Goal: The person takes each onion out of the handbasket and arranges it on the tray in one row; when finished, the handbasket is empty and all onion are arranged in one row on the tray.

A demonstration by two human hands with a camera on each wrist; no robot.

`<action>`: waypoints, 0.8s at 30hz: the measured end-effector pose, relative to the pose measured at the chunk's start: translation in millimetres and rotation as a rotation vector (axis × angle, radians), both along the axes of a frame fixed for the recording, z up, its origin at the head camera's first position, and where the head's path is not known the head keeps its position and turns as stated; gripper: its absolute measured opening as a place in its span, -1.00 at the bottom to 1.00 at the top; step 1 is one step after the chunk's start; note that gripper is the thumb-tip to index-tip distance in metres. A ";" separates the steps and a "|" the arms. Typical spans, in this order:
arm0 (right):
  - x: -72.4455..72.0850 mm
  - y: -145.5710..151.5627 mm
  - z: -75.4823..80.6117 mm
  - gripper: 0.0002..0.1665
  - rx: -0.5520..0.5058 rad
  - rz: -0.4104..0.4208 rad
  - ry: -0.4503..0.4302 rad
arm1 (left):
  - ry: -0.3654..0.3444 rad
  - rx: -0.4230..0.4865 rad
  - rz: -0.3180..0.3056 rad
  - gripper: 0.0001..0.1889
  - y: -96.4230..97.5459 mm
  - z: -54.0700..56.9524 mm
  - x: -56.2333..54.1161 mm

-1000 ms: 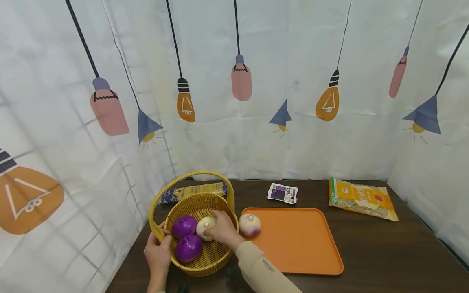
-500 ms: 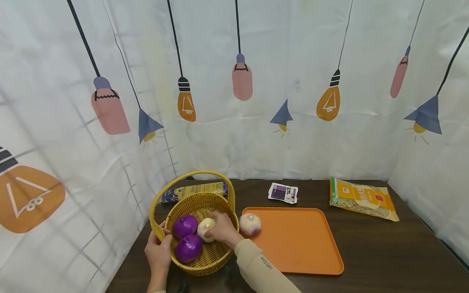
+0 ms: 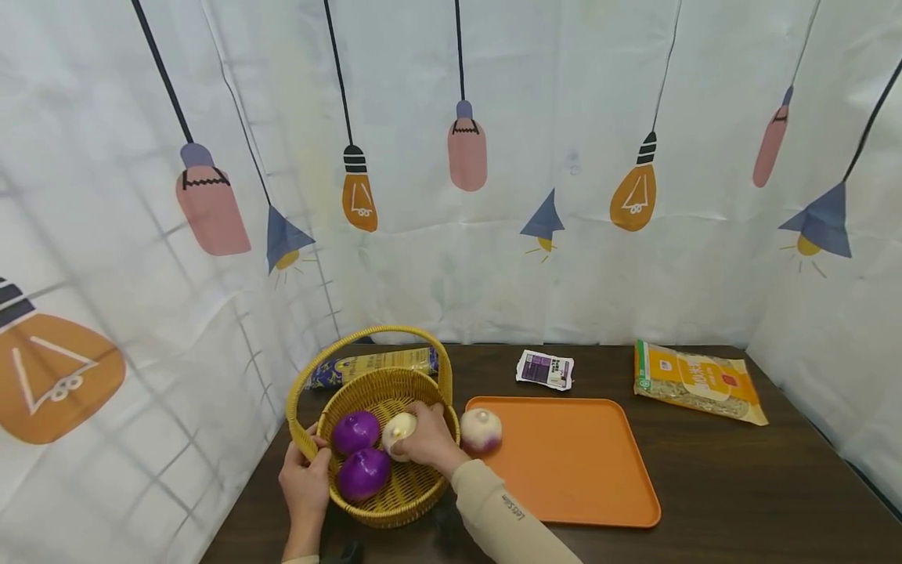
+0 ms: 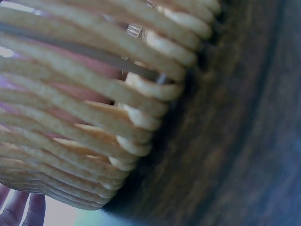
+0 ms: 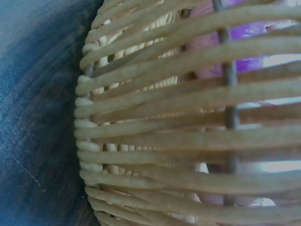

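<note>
A yellow wicker basket (image 3: 395, 513) with a tall arched handle stands at the left of the dark table. My left hand (image 3: 304, 482) grips its left side where the handle meets the rim. Inside lie two purple onions, one farther back (image 3: 355, 432) and one nearer (image 3: 363, 474). Beside them is a white turnip (image 3: 398, 435), held by the fingers of my right hand (image 3: 430, 440), which reaches in over the right rim. Another white turnip (image 3: 481, 430), purple below, sits on the tray's left edge. Woven strands fill much of both wrist views; the left shows some fingertips (image 4: 33, 209).
An orange tray (image 3: 571, 462) lies right of the basket. Behind the basket is a blue and yellow packet (image 3: 387, 363). A small white and purple packet (image 3: 545, 370) lies behind the tray, and a yellow bag of grain (image 3: 698, 382) at the back right.
My right hand and the white turnip have shifted very slightly to the right inside the basket. The left hand keeps its hold, and the view has tilted a little.
</note>
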State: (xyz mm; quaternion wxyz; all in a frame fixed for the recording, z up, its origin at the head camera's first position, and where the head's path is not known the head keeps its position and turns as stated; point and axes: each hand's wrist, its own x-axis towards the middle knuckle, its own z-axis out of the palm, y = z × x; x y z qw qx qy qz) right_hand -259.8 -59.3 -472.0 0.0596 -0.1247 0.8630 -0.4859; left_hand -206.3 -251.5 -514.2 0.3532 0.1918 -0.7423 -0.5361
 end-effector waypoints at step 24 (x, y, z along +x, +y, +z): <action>14.4 31.0 17.6 -0.33 -0.167 0.032 0.060 | -0.033 0.011 -0.028 -0.85 0.1 1.7 -0.2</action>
